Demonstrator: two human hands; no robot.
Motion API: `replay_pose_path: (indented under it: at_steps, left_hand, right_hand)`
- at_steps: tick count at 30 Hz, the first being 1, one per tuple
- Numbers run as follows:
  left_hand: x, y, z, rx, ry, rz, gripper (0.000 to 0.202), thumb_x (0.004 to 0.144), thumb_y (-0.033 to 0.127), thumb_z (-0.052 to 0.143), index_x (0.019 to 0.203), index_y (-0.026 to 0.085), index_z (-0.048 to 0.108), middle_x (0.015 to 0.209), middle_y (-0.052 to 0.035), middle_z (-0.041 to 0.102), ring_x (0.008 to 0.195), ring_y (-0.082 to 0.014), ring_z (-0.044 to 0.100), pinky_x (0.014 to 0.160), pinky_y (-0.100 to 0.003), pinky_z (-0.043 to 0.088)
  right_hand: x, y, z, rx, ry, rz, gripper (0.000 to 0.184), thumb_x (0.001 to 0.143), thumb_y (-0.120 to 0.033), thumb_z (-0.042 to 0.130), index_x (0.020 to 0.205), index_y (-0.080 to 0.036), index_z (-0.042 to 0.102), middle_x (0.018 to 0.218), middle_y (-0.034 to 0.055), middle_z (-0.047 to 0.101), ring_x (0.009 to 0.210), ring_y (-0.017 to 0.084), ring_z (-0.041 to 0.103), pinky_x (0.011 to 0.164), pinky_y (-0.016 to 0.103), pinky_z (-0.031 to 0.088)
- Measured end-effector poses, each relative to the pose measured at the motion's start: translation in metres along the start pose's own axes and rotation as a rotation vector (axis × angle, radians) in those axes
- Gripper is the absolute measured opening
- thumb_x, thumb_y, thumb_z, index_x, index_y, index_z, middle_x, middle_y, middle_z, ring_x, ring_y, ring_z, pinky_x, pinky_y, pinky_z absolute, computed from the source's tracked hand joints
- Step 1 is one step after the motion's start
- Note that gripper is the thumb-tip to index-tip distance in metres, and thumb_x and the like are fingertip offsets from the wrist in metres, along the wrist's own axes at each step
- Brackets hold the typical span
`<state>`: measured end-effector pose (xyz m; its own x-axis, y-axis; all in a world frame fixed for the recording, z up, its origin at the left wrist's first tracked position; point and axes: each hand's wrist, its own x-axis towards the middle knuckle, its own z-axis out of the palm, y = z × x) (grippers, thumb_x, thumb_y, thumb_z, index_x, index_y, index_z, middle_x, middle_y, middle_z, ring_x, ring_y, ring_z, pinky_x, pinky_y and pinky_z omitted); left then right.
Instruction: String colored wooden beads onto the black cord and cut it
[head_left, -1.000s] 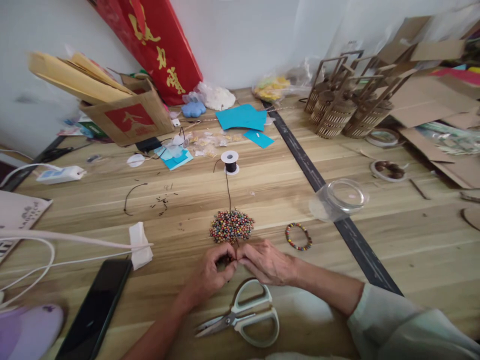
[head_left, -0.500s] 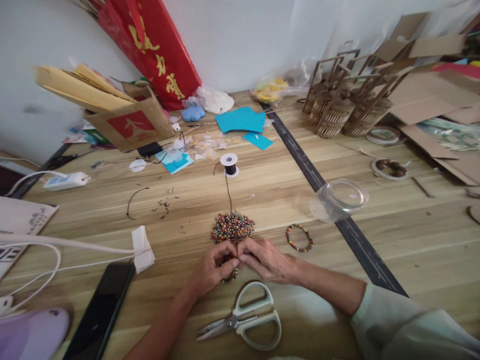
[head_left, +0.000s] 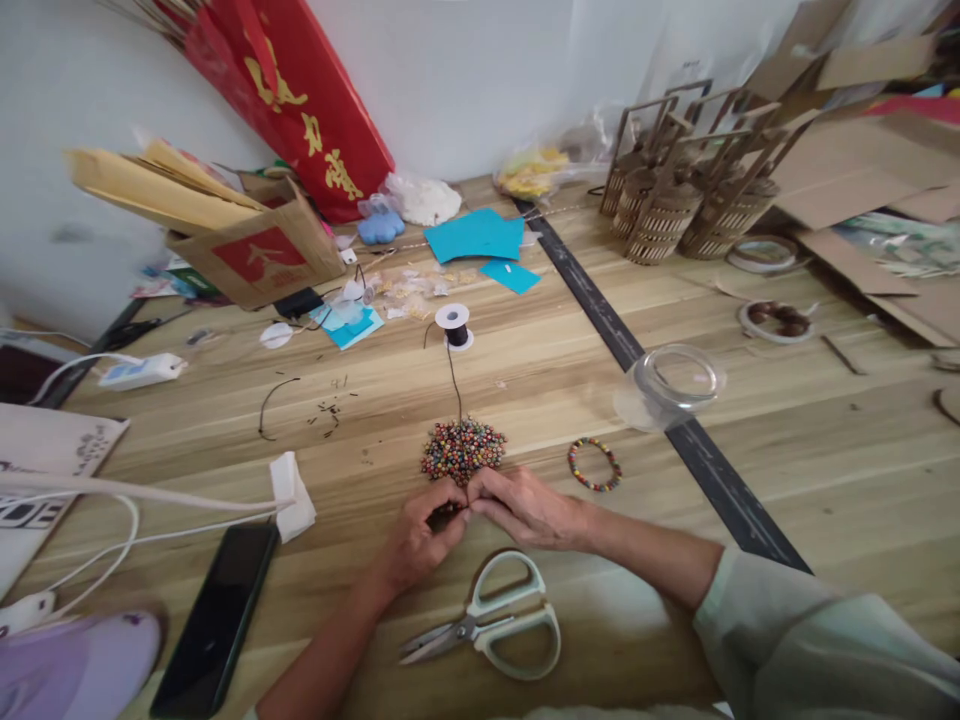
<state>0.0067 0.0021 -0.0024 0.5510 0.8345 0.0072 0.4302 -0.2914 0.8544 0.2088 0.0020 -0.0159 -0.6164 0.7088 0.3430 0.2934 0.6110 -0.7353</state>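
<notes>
My left hand (head_left: 429, 530) and my right hand (head_left: 525, 508) meet fingertip to fingertip just in front of a pile of small multicoloured beads (head_left: 463, 450). Both are closed in a pinch. Dark beads of a strung strand show faintly inside the curl of my left hand. A thin black cord (head_left: 454, 380) runs from its spool (head_left: 452, 326) over the pile towards my fingers; its end between the fingertips is too small to see. To the right lies a finished-looking beaded bracelet (head_left: 595, 465). Below my hands rest white-handled scissors (head_left: 495, 620), blades slightly apart and pointing left.
At the left are a black phone (head_left: 217, 620), white cables and a power strip (head_left: 142, 371). A clear plastic jar (head_left: 675, 385) stands right of the bracelet. Blue cards (head_left: 476, 235), a cardboard box (head_left: 262, 250) and small bamboo lanterns (head_left: 664, 215) line the back.
My two hands stay pinched together and have turned slightly. The bead strand that hung below my left fingers is now mostly hidden. The whole view has shifted a little.
</notes>
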Motion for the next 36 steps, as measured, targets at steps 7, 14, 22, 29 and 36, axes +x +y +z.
replay_pose_path:
  at_steps: [7, 14, 22, 29, 36]
  left_hand:
    - [0.000, -0.001, -0.001, 0.028, -0.040, 0.032, 0.010, 0.084, 0.018, 0.051, 0.075, 0.018, 0.056, 0.071, 0.0007, 0.052, 0.065, -0.0132, 0.048, 0.062, -0.023, 0.037]
    - [0.000, -0.004, 0.001, 0.016, -0.049, -0.003, 0.008, 0.080, 0.017, 0.053, 0.072, 0.018, 0.052, 0.069, 0.0016, 0.051, 0.064, -0.0127, 0.046, 0.061, -0.022, 0.036]
    - [0.001, 0.001, -0.001, -0.150, -0.039, -0.132, 0.010, 0.083, 0.024, 0.053, 0.077, 0.018, 0.056, 0.067, 0.0015, 0.053, 0.061, -0.0121, 0.048, 0.059, -0.023, 0.039]
    - [-0.001, 0.000, 0.000, -0.340, -0.044, -0.225, 0.015, 0.083, 0.030, 0.056, 0.075, 0.017, 0.053, 0.065, 0.0016, 0.051, 0.059, -0.0110, 0.048, 0.056, -0.021, 0.038]
    - [-0.001, 0.002, 0.001, -0.290, -0.062, -0.163, 0.013, 0.083, 0.024, 0.052, 0.072, 0.018, 0.048, 0.060, 0.0038, 0.047, 0.057, -0.0110, 0.044, 0.057, -0.022, 0.035]
  right_hand:
    - [0.000, -0.002, -0.002, -0.048, -0.046, -0.004, 0.009, 0.097, -0.019, 0.038, 0.095, -0.018, 0.046, 0.069, 0.0003, 0.055, 0.059, 0.014, 0.050, 0.058, 0.022, 0.038]
    - [0.001, -0.004, -0.005, -0.015, -0.071, 0.016, 0.009, 0.097, -0.018, 0.037, 0.094, -0.018, 0.045, 0.068, -0.0008, 0.052, 0.057, 0.013, 0.048, 0.057, 0.022, 0.037]
    - [0.003, -0.003, -0.008, 0.142, -0.018, 0.066, 0.009, 0.097, -0.018, 0.039, 0.092, -0.018, 0.047, 0.072, -0.0006, 0.053, 0.062, 0.012, 0.048, 0.059, 0.021, 0.038]
    - [0.002, -0.004, -0.006, 0.155, 0.012, 0.010, 0.007, 0.096, -0.017, 0.043, 0.103, -0.017, 0.047, 0.078, 0.0022, 0.060, 0.069, 0.013, 0.055, 0.066, 0.022, 0.044]
    - [-0.004, 0.002, 0.004, 0.029, -0.023, -0.028, 0.009, 0.099, -0.020, 0.041, 0.102, -0.017, 0.049, 0.088, 0.0059, 0.063, 0.078, 0.015, 0.060, 0.071, 0.024, 0.047]
